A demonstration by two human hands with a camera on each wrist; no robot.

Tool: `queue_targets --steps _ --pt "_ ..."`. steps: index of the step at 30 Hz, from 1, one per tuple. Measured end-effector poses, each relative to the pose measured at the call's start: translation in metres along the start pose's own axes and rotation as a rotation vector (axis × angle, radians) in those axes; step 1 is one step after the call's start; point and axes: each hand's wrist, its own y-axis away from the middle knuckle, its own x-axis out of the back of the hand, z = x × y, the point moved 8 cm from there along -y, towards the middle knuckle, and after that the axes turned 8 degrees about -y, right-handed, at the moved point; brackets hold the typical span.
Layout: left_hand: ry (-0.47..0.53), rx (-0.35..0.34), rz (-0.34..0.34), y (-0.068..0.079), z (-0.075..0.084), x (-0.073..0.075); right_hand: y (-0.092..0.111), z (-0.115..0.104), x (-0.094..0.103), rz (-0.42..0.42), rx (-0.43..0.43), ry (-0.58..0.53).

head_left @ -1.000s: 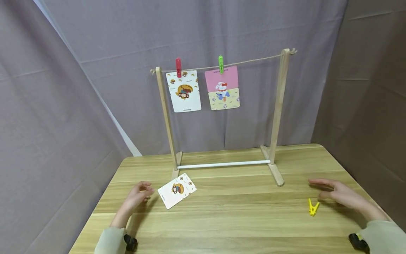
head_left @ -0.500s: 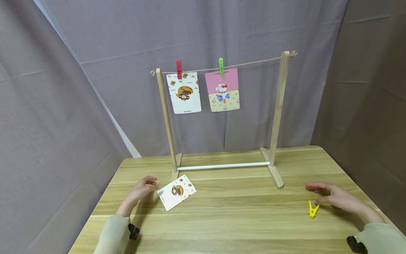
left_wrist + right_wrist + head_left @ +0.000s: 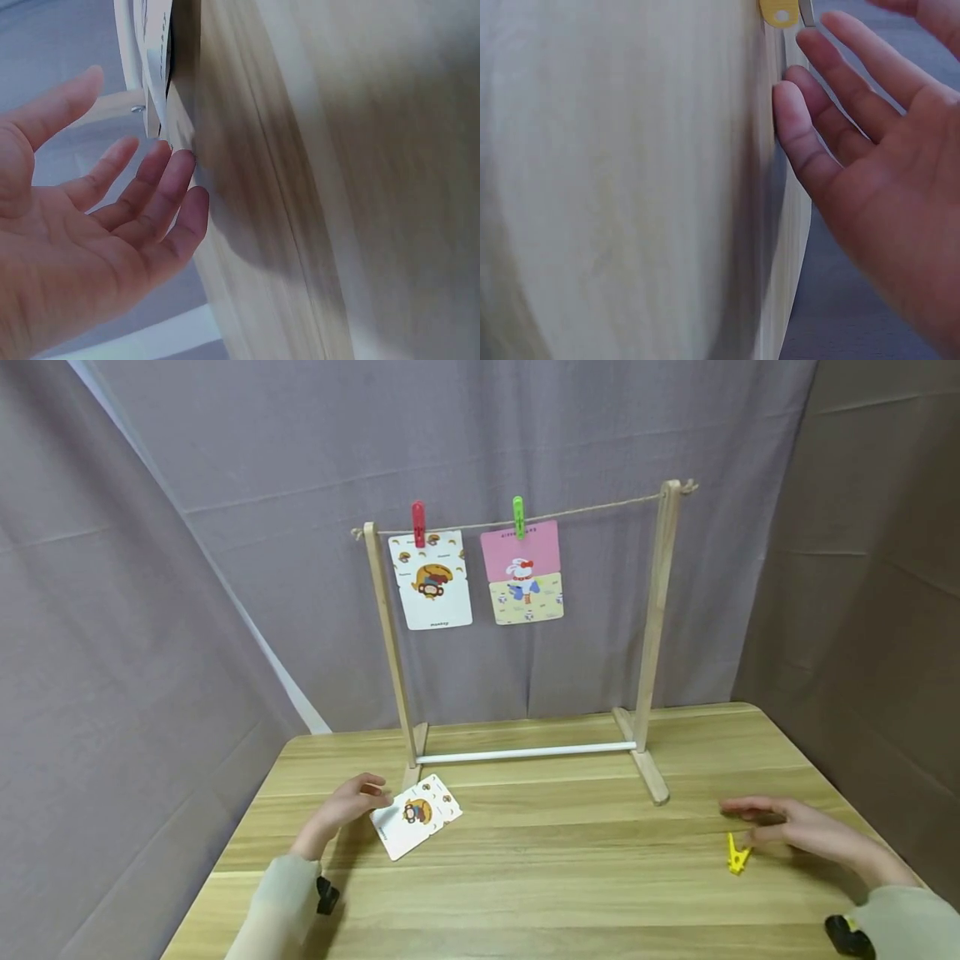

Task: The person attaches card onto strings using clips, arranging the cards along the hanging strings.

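A white card with a monkey picture (image 3: 408, 827) lies on the table, its top corner by the rack's left foot. My left hand (image 3: 351, 803) is at the card's left edge, the thumb and fingertips overlapping its corner in the head view. In the left wrist view the left hand (image 3: 112, 217) has its thumb and fingers spread apart, with nothing between them. On the right, a yellow clothespin (image 3: 737, 857) lies on the table. Just beside it is my right hand (image 3: 802, 831), fingers loosely bent and holding nothing. The yellow clothespin (image 3: 780, 12) shows at the top of the right wrist view.
A wooden rack (image 3: 651, 627) with a white crossbar (image 3: 525, 752) stands at the back of the table (image 3: 570, 877). From its string (image 3: 600, 508) hang a monkey card (image 3: 442, 606) under a red clothespin (image 3: 418, 524) and a pink-and-yellow rabbit card (image 3: 536, 547) under a green clothespin (image 3: 519, 518).
My left hand has moved right and slightly forward to the edge of the monkey card on the table. The right hand has shifted a little left, closer to the yellow clothespin.
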Motion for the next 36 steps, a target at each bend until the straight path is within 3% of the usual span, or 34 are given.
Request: queue_targets --steps 7,19,29,36 --pt "-0.014 -0.001 -0.022 -0.004 0.004 -0.007 0.003 -0.005 -0.010 -0.139 0.089 -0.157" --pt "-0.026 0.000 -0.059 -0.009 0.004 -0.016 0.005 -0.004 -0.017 -0.213 0.169 -0.216" --pt "-0.044 -0.045 -0.097 -0.012 0.012 -0.021 0.001 -0.005 -0.020 -0.279 0.153 -0.308" --pt "-0.049 -0.049 -0.110 -0.011 0.013 -0.021 -0.001 -0.001 -0.019 -0.264 0.145 -0.282"
